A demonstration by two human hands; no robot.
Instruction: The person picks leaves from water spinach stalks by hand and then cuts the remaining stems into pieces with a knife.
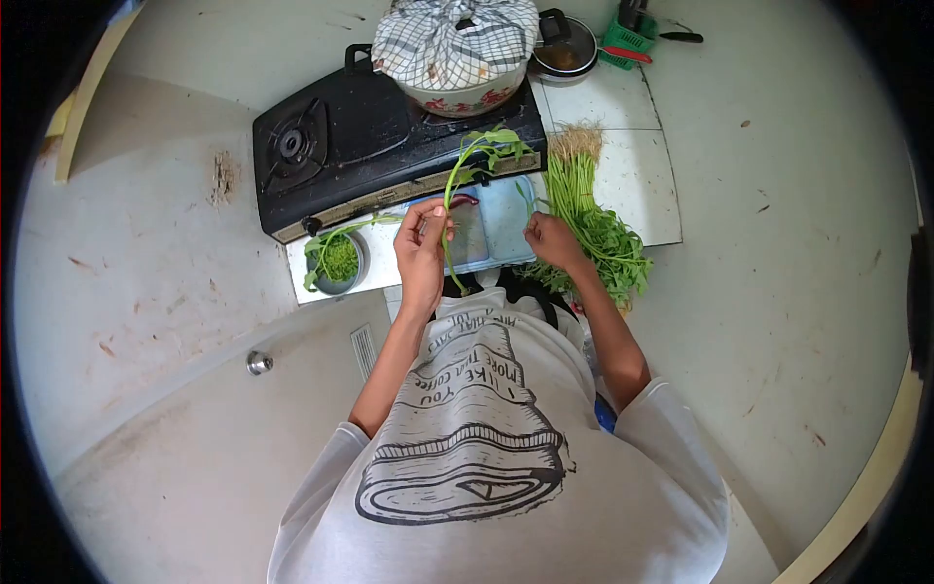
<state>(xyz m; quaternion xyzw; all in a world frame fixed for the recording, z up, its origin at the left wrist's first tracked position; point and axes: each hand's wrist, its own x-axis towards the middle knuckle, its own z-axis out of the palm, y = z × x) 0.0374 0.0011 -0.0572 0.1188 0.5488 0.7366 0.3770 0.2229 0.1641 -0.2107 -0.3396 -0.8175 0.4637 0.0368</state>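
At the front left corner of the white surface (628,180), a round bowl (336,288) holds finely cut greens (341,257), and a leafy sprig (365,224) lies across its rim, its stalk running right along the stove's front. The black stove (384,146) stands behind, along the surface's back, with a bare burner (292,143) at its left end. Near the middle of the surface's front edge, the left hand (422,245) pinches a long green stem (454,169) between thumb and fingers, holding it raised over the left part of a light-blue tray (511,216); its leafy top bends right, towards the stove. A dark-red item lies in the tray beside this hand, partly hidden. Farther back, a flowered pot (467,98) with a checked cloth (452,44) over its top sits on the stove's right half. At the tray's right edge the right hand (553,241) has its fingers curled, a slender leaf (523,200) at the tips; whether it is gripped, I cannot tell. Next comes a rooted bundle of greens (593,219), leaves towards the surface's front right corner. A pan (569,56) and a green basket (628,41) stand at the back right corner.
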